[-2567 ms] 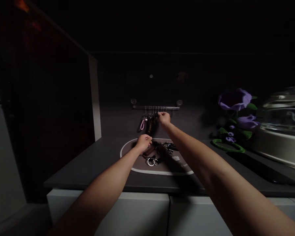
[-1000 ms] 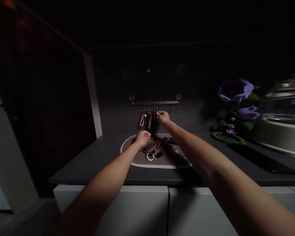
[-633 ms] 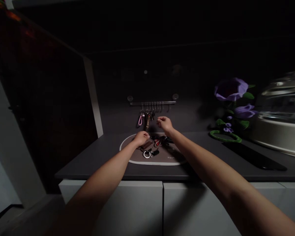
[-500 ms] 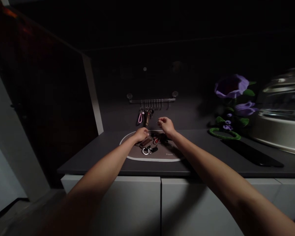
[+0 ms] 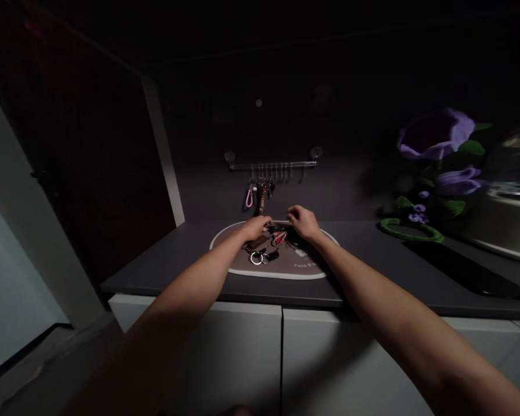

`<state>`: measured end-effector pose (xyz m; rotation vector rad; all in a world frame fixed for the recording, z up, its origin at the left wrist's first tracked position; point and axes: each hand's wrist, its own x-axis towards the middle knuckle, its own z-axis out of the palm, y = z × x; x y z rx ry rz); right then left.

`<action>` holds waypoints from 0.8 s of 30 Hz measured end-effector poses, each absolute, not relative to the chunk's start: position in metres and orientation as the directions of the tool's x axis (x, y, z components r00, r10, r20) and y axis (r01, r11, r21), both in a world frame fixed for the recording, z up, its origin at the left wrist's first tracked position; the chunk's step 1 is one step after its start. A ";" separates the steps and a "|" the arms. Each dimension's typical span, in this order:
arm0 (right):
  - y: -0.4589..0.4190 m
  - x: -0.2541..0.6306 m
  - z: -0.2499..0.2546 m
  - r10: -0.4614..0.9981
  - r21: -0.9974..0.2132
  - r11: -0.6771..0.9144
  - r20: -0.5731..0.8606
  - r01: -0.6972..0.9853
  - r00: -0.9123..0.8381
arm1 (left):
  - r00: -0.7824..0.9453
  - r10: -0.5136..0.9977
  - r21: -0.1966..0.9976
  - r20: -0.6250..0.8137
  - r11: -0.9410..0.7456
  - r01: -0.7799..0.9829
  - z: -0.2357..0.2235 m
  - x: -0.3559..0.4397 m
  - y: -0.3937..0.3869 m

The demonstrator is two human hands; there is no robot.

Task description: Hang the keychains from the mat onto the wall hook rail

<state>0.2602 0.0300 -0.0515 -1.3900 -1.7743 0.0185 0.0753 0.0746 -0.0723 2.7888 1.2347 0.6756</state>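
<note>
A heap of keys and key rings (image 5: pixel 266 247) lies on an oval brown mat with a white edge (image 5: pixel 305 271) on a dark counter (image 5: pixel 186 260). My left hand (image 5: pixel 256 227) rests curled at the back left of the heap, touching it. My right hand (image 5: pixel 302 222) is down on the heap's right side with fingers bent over the keys; what they grip is hidden. On the wall behind, a hook rail (image 5: pixel 272 165) carries a pink loop key fob (image 5: pixel 249 197) and a brown fob (image 5: pixel 262 199) on its left hooks.
Purple fabric flowers (image 5: pixel 435 136) and a green loop (image 5: pixel 407 231) stand at the right, beside a shiny metal pot (image 5: pixel 509 214). A long black flat object (image 5: pixel 468 270) lies on the counter. White cabinet doors (image 5: pixel 242 358) are below; a dark panel rises at the left.
My right hand has come down from the hook rail to the key heap on the mat. My left hand has stayed at the heap. The view has dropped back a little.
</note>
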 end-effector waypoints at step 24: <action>0.027 0.246 -0.050 0.793 -0.421 0.430 0.599 0.798 -0.112 | 0.550 0.645 0.198 0.530 -0.725 0.659 -0.065 0.064 0.072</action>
